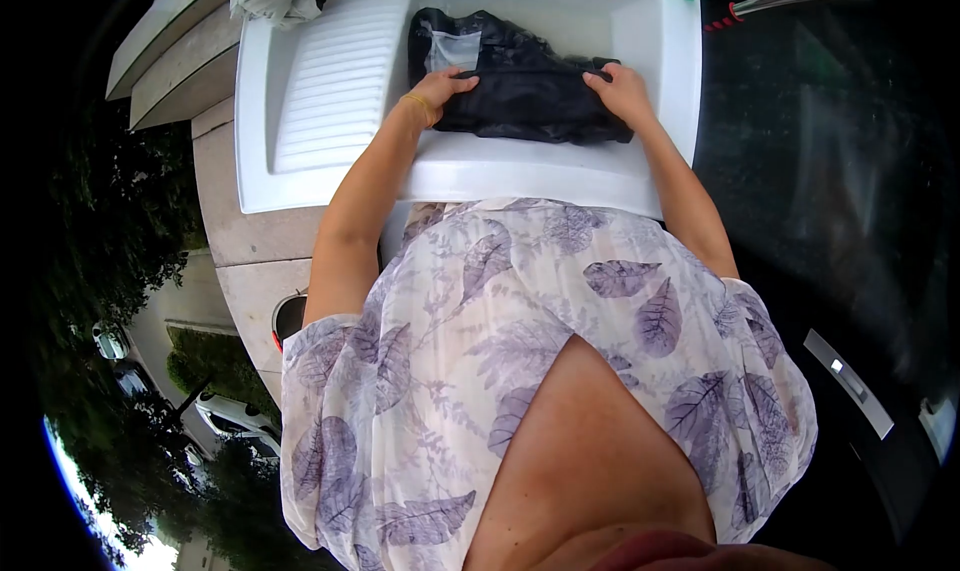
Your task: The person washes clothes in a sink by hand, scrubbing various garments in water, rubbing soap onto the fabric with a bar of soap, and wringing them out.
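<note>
White washbasin [535, 181], head view: black cloth [540, 106] pinched near both ends.
Dark fabric lies in the basin's deep compartment, beside the ribbed board [335, 91], its near edge close to the front wall; your left hand [436, 91] pinches it between thumb and curled fingers, your right hand [624, 95] likewise, fingertips partly hidden. Risk, as judged: wet, bunched fabric may slip from either thumb hold, and if lifted towards you, could drag over the front rim and drip on your leaf-print garment [560, 271].
</note>
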`<state>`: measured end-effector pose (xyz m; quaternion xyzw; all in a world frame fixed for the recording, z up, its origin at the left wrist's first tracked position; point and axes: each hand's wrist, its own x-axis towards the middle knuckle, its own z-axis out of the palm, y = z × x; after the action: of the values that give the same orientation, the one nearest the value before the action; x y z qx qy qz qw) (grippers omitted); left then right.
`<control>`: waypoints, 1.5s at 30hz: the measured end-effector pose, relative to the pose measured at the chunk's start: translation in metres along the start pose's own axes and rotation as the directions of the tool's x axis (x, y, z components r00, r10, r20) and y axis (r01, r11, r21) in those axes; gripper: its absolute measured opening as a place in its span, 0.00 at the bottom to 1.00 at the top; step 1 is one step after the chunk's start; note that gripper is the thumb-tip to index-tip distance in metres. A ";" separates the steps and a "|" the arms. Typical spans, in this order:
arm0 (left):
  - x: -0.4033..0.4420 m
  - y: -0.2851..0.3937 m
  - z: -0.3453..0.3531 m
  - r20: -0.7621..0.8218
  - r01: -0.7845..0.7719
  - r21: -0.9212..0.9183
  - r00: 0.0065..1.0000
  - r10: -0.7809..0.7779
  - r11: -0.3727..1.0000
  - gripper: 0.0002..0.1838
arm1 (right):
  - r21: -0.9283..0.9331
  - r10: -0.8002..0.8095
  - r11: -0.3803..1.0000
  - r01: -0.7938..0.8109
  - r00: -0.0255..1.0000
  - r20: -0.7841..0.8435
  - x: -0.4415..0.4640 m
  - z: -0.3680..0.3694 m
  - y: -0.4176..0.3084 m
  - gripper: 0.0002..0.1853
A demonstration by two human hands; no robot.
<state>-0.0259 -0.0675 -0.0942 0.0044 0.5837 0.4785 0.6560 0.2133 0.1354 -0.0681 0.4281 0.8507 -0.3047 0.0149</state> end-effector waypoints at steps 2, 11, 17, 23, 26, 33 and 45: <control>0.008 -0.011 -0.003 -0.038 0.013 0.012 0.999 -0.013 1.000 0.27 | -0.118 0.012 0.993 -0.011 1.000 0.010 -0.011 -0.001 -0.011 0.22; 0.000 -0.018 0.012 -0.107 -0.004 0.074 0.994 0.012 0.997 0.32 | -0.183 -0.076 0.982 0.048 0.985 -0.152 -0.027 0.033 0.008 0.21; -0.006 -0.021 0.012 -0.027 -0.080 0.231 0.996 0.088 0.970 0.33 | 0.120 -0.057 0.991 0.061 0.998 -0.037 -0.024 0.021 0.019 0.24; -0.006 0.014 0.021 0.065 -0.468 0.137 0.884 0.463 0.873 0.10 | 0.846 0.066 0.479 -0.233 0.971 0.230 -0.026 -0.017 -0.017 0.15; 0.021 0.028 0.017 0.002 -0.508 0.051 0.861 0.509 0.860 0.10 | 0.979 0.026 -0.074 -0.190 0.981 0.193 -0.013 0.001 -0.024 0.11; 0.008 0.030 0.084 -0.202 -0.747 0.477 0.420 0.885 0.463 0.15 | 0.905 0.262 -0.331 -0.266 0.896 0.359 -0.003 0.040 -0.066 0.19; 0.002 0.035 0.105 -0.097 -0.337 0.893 0.504 0.858 0.299 0.21 | 0.846 0.239 -0.250 -0.470 0.817 0.525 -0.019 0.048 -0.129 0.18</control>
<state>0.0332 0.0107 -0.0425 0.3805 0.8401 0.3659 0.1246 0.1193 0.0386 -0.0366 0.4953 0.1665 -0.8395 -0.1494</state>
